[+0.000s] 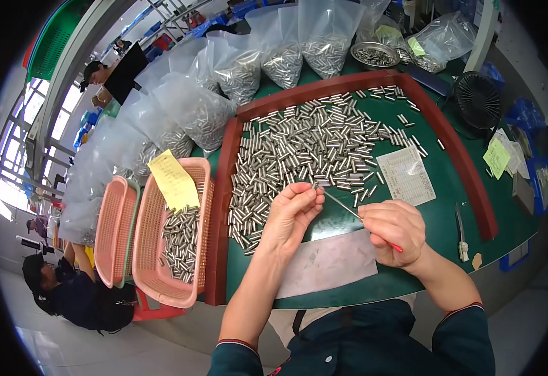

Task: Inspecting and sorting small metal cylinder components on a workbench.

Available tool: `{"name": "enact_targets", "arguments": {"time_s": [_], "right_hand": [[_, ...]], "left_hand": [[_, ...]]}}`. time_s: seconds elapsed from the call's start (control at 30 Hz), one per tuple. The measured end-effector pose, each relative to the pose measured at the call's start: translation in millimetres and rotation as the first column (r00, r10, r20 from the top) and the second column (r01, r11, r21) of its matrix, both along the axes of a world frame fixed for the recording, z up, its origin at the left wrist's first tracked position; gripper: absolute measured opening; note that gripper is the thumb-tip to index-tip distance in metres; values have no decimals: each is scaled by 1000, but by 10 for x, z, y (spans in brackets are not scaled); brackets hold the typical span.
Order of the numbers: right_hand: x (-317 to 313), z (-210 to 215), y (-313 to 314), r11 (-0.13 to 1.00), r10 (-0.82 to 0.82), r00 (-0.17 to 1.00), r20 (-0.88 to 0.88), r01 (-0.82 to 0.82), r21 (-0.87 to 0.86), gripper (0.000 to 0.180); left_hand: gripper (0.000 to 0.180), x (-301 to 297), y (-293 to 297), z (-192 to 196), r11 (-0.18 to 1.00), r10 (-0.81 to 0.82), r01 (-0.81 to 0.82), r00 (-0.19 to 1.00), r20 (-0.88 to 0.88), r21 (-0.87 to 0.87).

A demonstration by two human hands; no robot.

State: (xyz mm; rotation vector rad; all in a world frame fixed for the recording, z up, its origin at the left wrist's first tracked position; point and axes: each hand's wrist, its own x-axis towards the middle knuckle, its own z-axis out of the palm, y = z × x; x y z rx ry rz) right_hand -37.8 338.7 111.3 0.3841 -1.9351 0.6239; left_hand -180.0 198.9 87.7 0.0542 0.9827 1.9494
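My left hand pinches a small metal pin between thumb and fingertips, above the near edge of a big pile of metal pins. In my right hand is a thin metal rod tool with a red handle; whether it is a file or a screwdriver I cannot tell. Its shaft slants up to the left, and its tip meets or nearly meets the pin at my left fingertips. Below both hands a whitish cloth or sheet lies on the green tabletop.
A dark red wooden frame borders the pile. Left of it stand a pink basket with pins and a yellow note, and another pink basket. Filled plastic bags line the back. A knife-like tool and a black fan are right.
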Motion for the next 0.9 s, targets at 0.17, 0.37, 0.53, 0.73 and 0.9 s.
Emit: {"name": "enact_targets", "arguments": {"time_s": [0.17,0.37,0.53,0.73,0.9], "right_hand": [[-18,-4,64,1000,-1,999,34,0,27,15],[-74,3,47,1000,-5,996,84,4,18,15],[31,51,-42,996,-60,984,170,48,76,26],[139,-76,-96,990,-72,964,255,99,-97,23],[107,-187,-116,978,-51,943,328,113,-174,24]], "left_hand": [[12,-3,62,-23,999,20,-20,1000,-13,-34],[15,-21,36,-11,1000,8,-9,999,-34,-20],[18,55,61,-66,998,53,-45,955,-293,34],[17,110,34,-61,993,4,18,984,-180,119],[23,60,44,-102,985,50,-17,980,-191,169]]}}
